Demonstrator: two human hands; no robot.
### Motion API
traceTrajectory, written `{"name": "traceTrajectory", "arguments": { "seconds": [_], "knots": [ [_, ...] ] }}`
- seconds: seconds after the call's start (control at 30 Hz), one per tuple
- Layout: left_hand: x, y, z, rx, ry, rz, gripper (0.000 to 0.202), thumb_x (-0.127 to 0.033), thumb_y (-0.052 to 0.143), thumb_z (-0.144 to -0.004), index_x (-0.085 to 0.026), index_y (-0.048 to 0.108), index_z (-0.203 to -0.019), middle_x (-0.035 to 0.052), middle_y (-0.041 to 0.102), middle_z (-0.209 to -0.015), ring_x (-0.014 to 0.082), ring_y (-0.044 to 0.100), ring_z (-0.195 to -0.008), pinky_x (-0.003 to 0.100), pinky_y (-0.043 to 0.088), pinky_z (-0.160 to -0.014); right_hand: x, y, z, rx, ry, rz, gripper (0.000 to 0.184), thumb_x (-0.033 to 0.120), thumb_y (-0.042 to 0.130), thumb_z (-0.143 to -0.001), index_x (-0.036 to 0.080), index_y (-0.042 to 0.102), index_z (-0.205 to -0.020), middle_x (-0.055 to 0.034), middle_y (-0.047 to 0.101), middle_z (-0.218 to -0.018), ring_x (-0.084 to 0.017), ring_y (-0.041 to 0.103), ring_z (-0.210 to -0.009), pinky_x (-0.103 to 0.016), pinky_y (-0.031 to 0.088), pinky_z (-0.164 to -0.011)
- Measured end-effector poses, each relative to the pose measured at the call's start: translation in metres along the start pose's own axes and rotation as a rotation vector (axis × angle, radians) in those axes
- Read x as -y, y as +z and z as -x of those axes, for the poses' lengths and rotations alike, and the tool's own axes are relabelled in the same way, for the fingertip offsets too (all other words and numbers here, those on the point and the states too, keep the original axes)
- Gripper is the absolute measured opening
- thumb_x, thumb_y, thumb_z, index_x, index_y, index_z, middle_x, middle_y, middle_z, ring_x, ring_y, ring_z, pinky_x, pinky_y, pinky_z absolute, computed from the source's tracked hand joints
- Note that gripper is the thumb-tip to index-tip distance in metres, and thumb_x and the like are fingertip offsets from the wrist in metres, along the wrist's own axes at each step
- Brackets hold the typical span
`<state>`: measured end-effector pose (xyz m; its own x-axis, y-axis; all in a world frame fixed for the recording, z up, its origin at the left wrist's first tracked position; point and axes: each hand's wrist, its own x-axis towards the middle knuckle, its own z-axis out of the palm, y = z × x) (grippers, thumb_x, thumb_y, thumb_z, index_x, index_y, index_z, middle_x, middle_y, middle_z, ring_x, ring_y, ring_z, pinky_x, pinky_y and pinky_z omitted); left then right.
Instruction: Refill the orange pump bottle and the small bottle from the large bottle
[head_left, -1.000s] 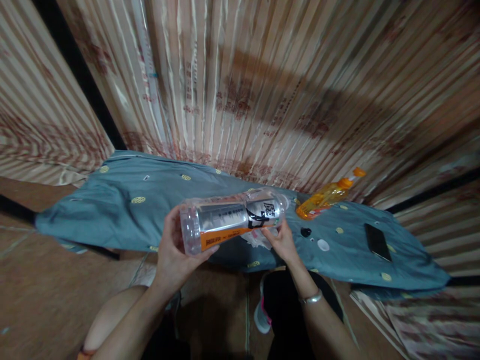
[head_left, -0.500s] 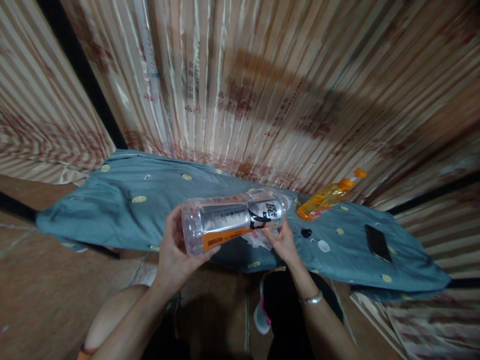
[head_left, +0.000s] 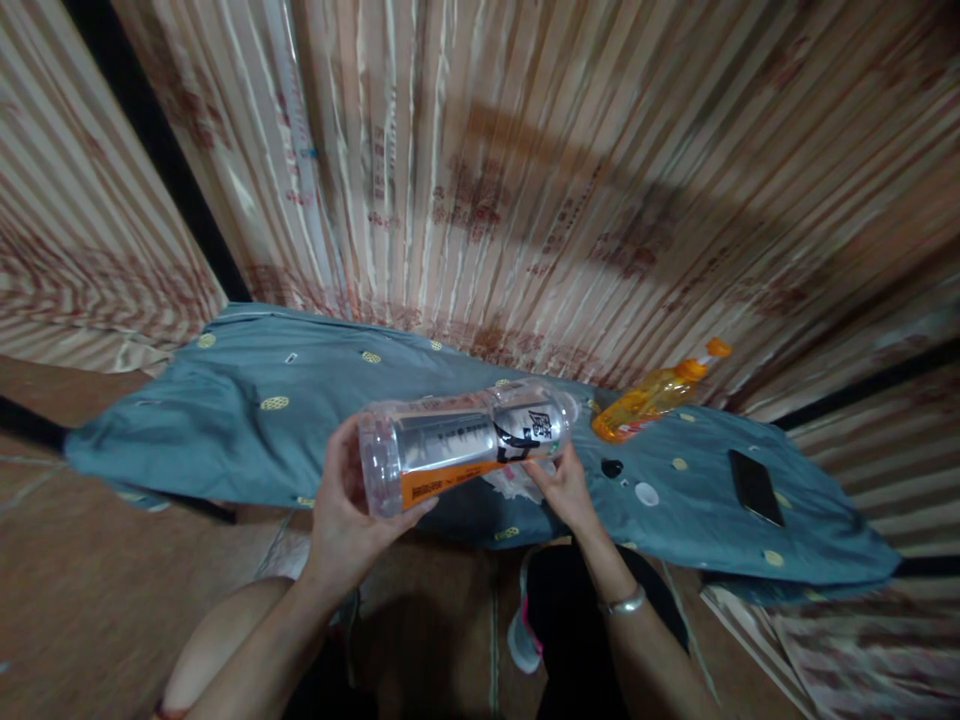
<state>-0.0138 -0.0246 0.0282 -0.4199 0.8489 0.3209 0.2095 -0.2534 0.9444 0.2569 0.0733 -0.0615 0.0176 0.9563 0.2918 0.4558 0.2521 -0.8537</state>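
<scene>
A clear plastic bottle (head_left: 450,440) with a silver, black and orange label lies sideways between my hands, raised above the cloth. My left hand (head_left: 356,510) is wrapped round its wide base end. At the narrower neck end, my right hand (head_left: 561,485) grips it from below, with part of the fingers hidden behind the bottle. Under the bottle, near my right hand, some crumpled white tissue or plastic (head_left: 517,482) shows on the cloth. Just right of that hand lie a small black piece (head_left: 612,468) and a white round cap-like disc (head_left: 646,494).
A blue-green cloth (head_left: 330,380) with yellow prints covers the long narrow table. An orange pump bottle (head_left: 649,400) stands at the back right. Farther right lies a dark phone (head_left: 755,486). Striped curtains (head_left: 480,200) hang close behind, with black poles (head_left: 165,150) at the sides.
The bottle's base end has shifted very slightly left and down with my left hand. Both hands keep their hold, and everything else stays in place.
</scene>
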Motion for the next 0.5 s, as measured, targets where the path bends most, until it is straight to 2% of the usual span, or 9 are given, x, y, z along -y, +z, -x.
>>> {"name": "traceTrajectory", "arguments": {
  "seconds": [0.5],
  "knots": [
    [0.0049,0.0015,0.0005,-0.011,-0.003,0.031,0.082,-0.029,0.090,-0.050,-0.024,0.051,-0.121,0.0092,0.070,-0.121,0.0297,0.072,-0.109,0.042,0.063,-0.089,-0.0025,-0.0013,0.0011,0.019,0.011,0.020,0.059,0.044,0.075,-0.076,0.022,0.056,-0.127,-0.0094,0.077,-0.110,-0.030,0.073,-0.099,-0.044,0.057,-0.090]
  ]
}}
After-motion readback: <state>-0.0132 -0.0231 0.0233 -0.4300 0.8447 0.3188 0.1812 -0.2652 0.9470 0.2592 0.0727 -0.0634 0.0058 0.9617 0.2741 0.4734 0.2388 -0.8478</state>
